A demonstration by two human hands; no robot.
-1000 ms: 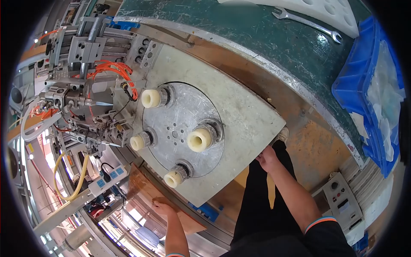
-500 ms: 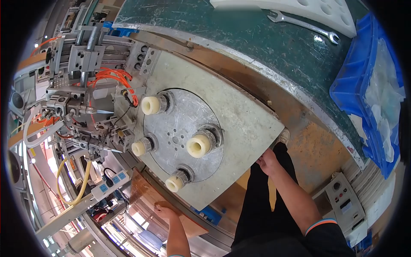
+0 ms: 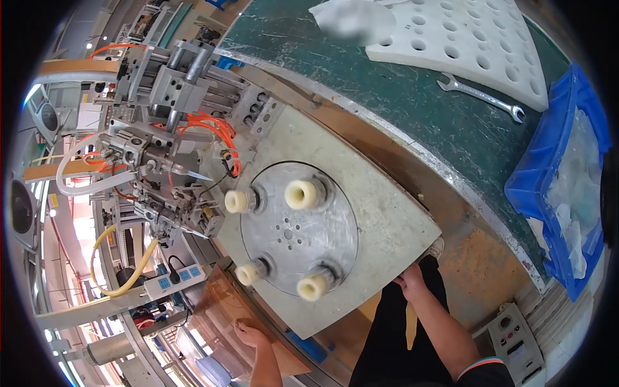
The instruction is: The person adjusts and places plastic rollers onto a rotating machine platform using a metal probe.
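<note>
A round metal turntable [image 3: 288, 258] is set in a pale machine table [image 3: 387, 219]. Around its rim stand several metal holders, each with a cream plastic sleeve [image 3: 302, 194] on it. My left hand [image 3: 253, 336] is at a clear orange-brown panel [image 3: 222, 303] left of the table, fingers curled together; anything inside them is hidden. At the table's near right corner, my right hand [image 3: 411, 282] is closed against the edge, its fingertips partly out of sight.
Machine arms with nozzles [image 3: 193, 174] and orange hoses stand left of the turntable. A power strip [image 3: 174, 280] is below them. On the green bench [image 3: 361, 77] lie a white foam tray [image 3: 464, 39], a wrench [image 3: 480, 97] and a blue crate [image 3: 548, 161]. A control box [image 3: 517, 342] stands lower right.
The turntable has turned counterclockwise, carrying its sleeves round. My view has shifted, so more of the foam tray shows. Both hands stay at about the same places.
</note>
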